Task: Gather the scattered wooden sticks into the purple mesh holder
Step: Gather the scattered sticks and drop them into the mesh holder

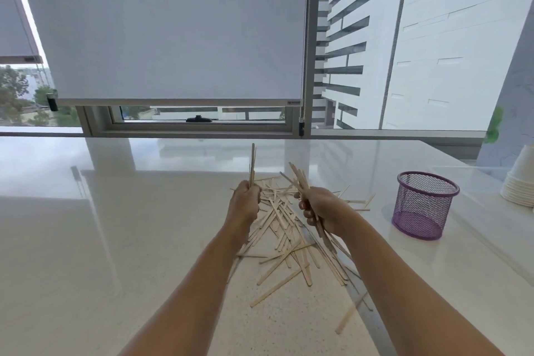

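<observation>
A loose pile of thin wooden sticks lies scattered on the white table, between and below my two hands. My left hand is closed around a small bunch of sticks that points straight up. My right hand grips a thicker bundle of sticks that leans up and to the left, its lower ends sticking out below the fist. The purple mesh holder stands upright to the right of my right hand, and I see nothing inside it.
A stack of white paper cups sits at the far right edge. A clear ruler lies diagonally under the pile toward the front. A window with a lowered blind runs behind the table's far edge.
</observation>
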The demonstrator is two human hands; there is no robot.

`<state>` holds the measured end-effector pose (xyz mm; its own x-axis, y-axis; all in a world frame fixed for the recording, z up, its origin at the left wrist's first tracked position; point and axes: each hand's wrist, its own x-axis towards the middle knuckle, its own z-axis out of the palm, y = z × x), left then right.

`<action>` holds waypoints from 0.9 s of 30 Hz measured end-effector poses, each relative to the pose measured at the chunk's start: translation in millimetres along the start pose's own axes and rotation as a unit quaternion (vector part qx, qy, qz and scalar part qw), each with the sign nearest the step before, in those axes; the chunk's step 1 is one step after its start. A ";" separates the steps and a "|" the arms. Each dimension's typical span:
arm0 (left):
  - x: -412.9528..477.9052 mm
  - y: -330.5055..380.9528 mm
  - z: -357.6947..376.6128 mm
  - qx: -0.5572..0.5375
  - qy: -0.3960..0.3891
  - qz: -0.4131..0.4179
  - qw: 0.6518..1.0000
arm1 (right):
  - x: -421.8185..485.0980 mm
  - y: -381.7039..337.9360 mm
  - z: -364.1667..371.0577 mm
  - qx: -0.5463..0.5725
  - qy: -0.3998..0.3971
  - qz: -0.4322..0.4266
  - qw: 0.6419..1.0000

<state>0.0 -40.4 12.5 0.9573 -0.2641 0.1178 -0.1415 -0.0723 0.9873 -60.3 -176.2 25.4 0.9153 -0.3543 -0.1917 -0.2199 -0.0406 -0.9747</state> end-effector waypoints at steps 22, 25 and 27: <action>-15.8 -23.3 35.1 -0.148 -0.089 0.136 0.976 | 9.7 20.5 24.8 0.053 0.117 -0.329 0.935; -15.2 -25.3 35.9 -0.131 -0.098 0.115 0.980 | 14.3 26.1 23.2 0.041 0.117 -0.300 0.946; -14.1 -26.3 35.8 -0.116 -0.091 0.104 0.984 | 15.9 29.5 23.4 0.041 0.112 -0.284 0.951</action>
<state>-18.8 -69.2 -18.9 0.8493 -0.4201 0.3198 -0.2477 0.2178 0.9440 -44.4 -161.1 -9.1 0.7817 -0.4870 0.3896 0.3251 -0.2150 -0.9209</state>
